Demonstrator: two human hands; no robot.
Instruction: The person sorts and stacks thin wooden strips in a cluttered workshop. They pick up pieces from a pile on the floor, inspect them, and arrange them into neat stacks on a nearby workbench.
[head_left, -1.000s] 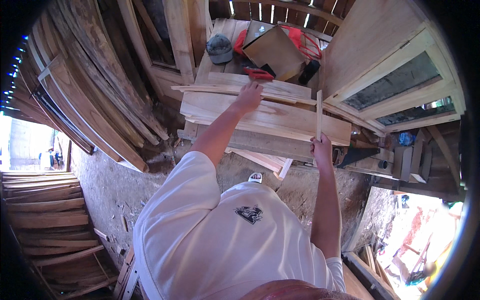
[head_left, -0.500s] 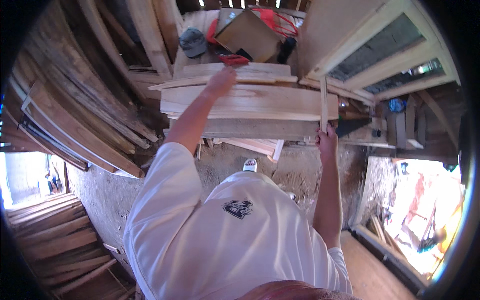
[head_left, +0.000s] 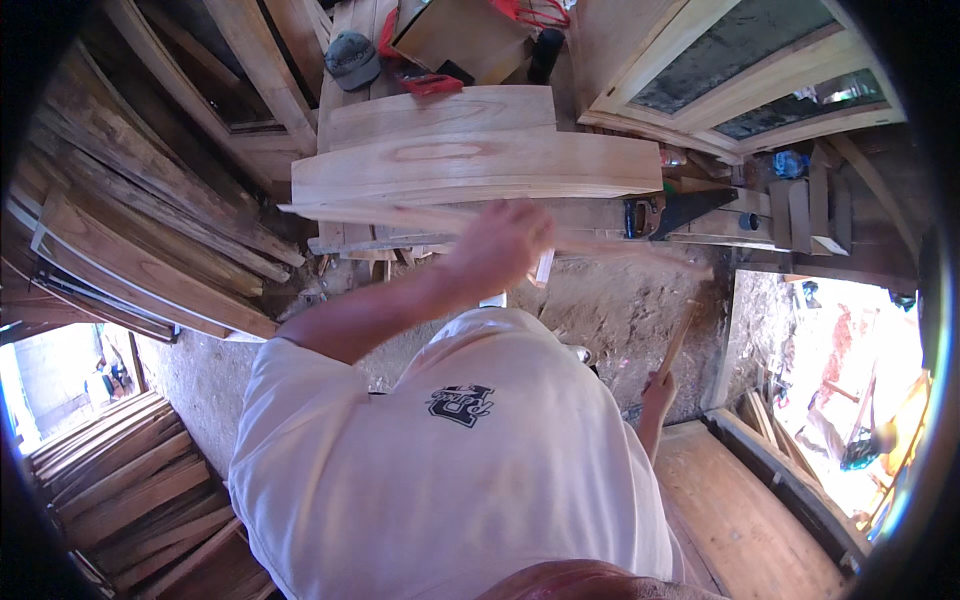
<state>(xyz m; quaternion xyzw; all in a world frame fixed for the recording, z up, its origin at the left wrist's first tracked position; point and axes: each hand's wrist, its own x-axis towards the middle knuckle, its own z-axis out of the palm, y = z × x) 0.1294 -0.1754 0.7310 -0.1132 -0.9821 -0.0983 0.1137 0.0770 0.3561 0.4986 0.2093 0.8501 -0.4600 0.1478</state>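
In front of my body my left hand [head_left: 507, 238] is closed round a long thin wooden strip [head_left: 385, 214]. The strip runs crosswise, slightly slanted and blurred by motion, off the near edge of the bench. Low on the right, beside my body, my right hand [head_left: 657, 388] grips the lower end of a short narrow wooden stick [head_left: 681, 335], which points up and away. Just beyond the left hand lie a wide pale plank [head_left: 475, 165] and, farther back, a shorter board [head_left: 440, 114].
A handsaw [head_left: 690, 212] lies on the bench's right part. Farther back are a grey cap [head_left: 352, 61], a cardboard box [head_left: 463, 40] and a black cylinder [head_left: 544, 55]. Curved planks [head_left: 150, 260] lean at left; a panelled wooden door [head_left: 740, 90] stands at right. Stacked boards [head_left: 140, 480] lie lower left.
My left hand has lifted the thin strip off the boards and brought it nearer and to the right. My right hand has drawn back toward my body with the stick.
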